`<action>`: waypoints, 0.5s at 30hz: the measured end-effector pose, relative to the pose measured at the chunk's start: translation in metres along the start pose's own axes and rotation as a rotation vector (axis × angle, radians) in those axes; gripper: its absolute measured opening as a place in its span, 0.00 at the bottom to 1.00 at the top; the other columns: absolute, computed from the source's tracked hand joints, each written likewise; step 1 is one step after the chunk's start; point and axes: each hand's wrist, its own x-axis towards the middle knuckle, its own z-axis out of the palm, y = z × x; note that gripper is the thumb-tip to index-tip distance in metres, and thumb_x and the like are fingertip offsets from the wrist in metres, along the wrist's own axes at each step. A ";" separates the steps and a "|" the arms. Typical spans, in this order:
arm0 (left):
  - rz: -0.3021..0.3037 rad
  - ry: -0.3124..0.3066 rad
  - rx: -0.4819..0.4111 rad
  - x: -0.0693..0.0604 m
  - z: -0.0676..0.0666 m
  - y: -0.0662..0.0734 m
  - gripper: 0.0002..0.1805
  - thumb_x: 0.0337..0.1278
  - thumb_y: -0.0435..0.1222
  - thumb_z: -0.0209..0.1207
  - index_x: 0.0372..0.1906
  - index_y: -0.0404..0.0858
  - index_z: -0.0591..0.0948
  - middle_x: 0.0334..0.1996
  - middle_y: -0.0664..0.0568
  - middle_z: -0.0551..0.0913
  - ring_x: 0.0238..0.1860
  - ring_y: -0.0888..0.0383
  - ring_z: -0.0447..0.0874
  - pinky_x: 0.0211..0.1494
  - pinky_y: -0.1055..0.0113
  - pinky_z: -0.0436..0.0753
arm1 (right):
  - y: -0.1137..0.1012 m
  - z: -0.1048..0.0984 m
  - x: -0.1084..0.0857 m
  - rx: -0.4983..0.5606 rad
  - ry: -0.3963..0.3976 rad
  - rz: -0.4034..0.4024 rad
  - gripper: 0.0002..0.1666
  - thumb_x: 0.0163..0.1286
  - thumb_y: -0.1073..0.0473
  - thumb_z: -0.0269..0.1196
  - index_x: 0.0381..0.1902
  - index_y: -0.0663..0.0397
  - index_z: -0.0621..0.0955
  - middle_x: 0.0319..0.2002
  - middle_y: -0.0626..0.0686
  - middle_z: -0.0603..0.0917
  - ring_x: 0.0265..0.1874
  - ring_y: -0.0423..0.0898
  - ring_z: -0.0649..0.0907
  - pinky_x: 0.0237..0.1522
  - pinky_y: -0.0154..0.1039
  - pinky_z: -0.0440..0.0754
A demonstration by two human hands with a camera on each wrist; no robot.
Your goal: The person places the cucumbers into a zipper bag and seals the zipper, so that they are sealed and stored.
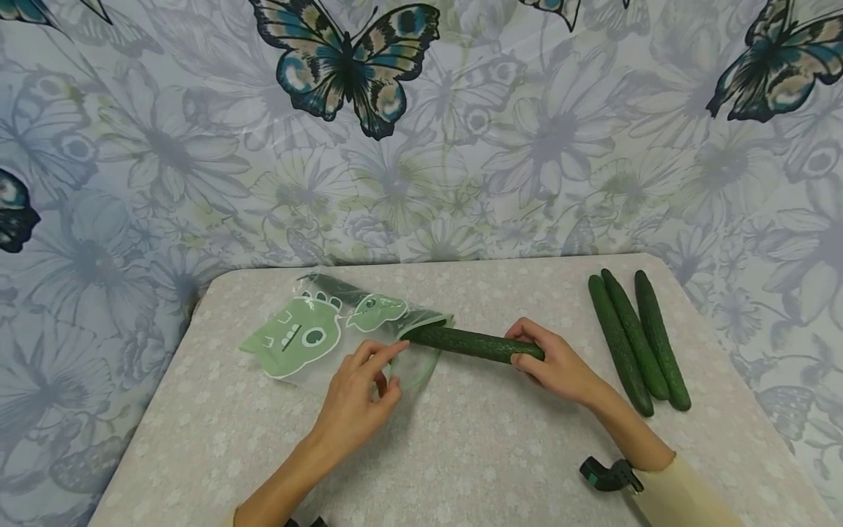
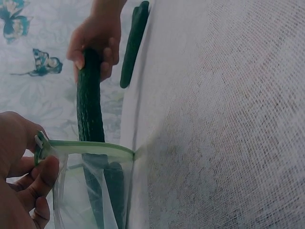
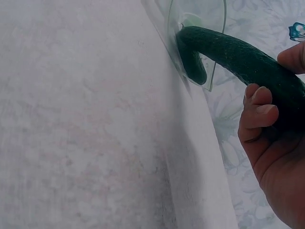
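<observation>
A clear zip bag with a green cartoon print (image 1: 301,338) lies on the table, its green-edged mouth facing right. The right hand (image 1: 556,364) grips one end of a cucumber (image 1: 477,344); the other end is inside the bag's mouth. In the left wrist view the left hand (image 2: 28,171) pinches a corner of the bag's green rim (image 2: 90,147) between thumb and fingers. Another cucumber (image 2: 114,191) is inside the bag beside the held one (image 2: 89,105). The right wrist view shows the right hand (image 3: 276,148) curled round the cucumber (image 3: 238,55).
Three cucumbers (image 1: 619,344) lie side by side at the right of the table (image 1: 461,454), which has a pale patterned cover. Behind the table hangs a cloth (image 1: 408,190) with butterflies and flowers. A black device (image 1: 609,474) is on the right wrist.
</observation>
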 end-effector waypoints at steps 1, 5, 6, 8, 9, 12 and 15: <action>0.001 0.001 0.000 0.000 0.000 0.000 0.30 0.61 0.30 0.69 0.69 0.49 0.84 0.49 0.54 0.83 0.36 0.64 0.72 0.41 0.69 0.71 | 0.000 0.001 0.002 0.004 -0.004 0.001 0.12 0.77 0.65 0.60 0.55 0.48 0.79 0.30 0.50 0.78 0.15 0.34 0.69 0.18 0.36 0.74; 0.004 0.004 -0.004 0.000 -0.001 0.000 0.30 0.60 0.30 0.69 0.69 0.49 0.84 0.48 0.54 0.83 0.36 0.64 0.72 0.41 0.69 0.70 | -0.001 0.004 0.009 0.016 -0.014 0.020 0.12 0.77 0.64 0.60 0.55 0.48 0.79 0.30 0.50 0.78 0.15 0.35 0.69 0.18 0.36 0.73; 0.003 0.004 -0.005 0.000 -0.001 0.000 0.31 0.60 0.30 0.69 0.69 0.49 0.84 0.48 0.54 0.83 0.36 0.64 0.72 0.41 0.69 0.70 | 0.000 0.006 0.011 0.020 -0.016 0.025 0.12 0.76 0.64 0.60 0.55 0.48 0.79 0.30 0.51 0.78 0.15 0.35 0.70 0.19 0.37 0.74; 0.003 0.004 -0.005 -0.001 -0.002 0.000 0.31 0.60 0.30 0.69 0.69 0.49 0.84 0.48 0.55 0.83 0.36 0.65 0.72 0.41 0.69 0.70 | 0.001 0.008 0.015 0.027 -0.018 0.035 0.12 0.76 0.64 0.60 0.55 0.48 0.80 0.30 0.51 0.79 0.15 0.36 0.70 0.19 0.37 0.74; 0.002 0.003 -0.004 -0.001 -0.002 0.000 0.31 0.60 0.29 0.69 0.69 0.49 0.84 0.48 0.55 0.83 0.36 0.65 0.72 0.41 0.69 0.70 | 0.001 0.010 0.017 0.033 -0.020 0.038 0.12 0.76 0.64 0.60 0.55 0.48 0.80 0.31 0.51 0.79 0.15 0.36 0.70 0.19 0.37 0.74; 0.001 0.001 -0.004 -0.001 -0.002 0.000 0.31 0.60 0.30 0.69 0.69 0.50 0.84 0.48 0.56 0.83 0.36 0.65 0.72 0.40 0.70 0.70 | 0.003 0.014 0.021 0.042 -0.028 0.037 0.12 0.77 0.63 0.60 0.55 0.49 0.79 0.31 0.53 0.79 0.15 0.36 0.70 0.19 0.37 0.75; 0.002 0.001 -0.004 -0.001 -0.003 0.000 0.31 0.60 0.30 0.69 0.69 0.50 0.84 0.48 0.55 0.83 0.36 0.64 0.72 0.40 0.70 0.70 | 0.003 0.018 0.026 0.042 -0.029 0.033 0.12 0.76 0.62 0.60 0.55 0.49 0.79 0.30 0.54 0.79 0.15 0.37 0.70 0.20 0.37 0.75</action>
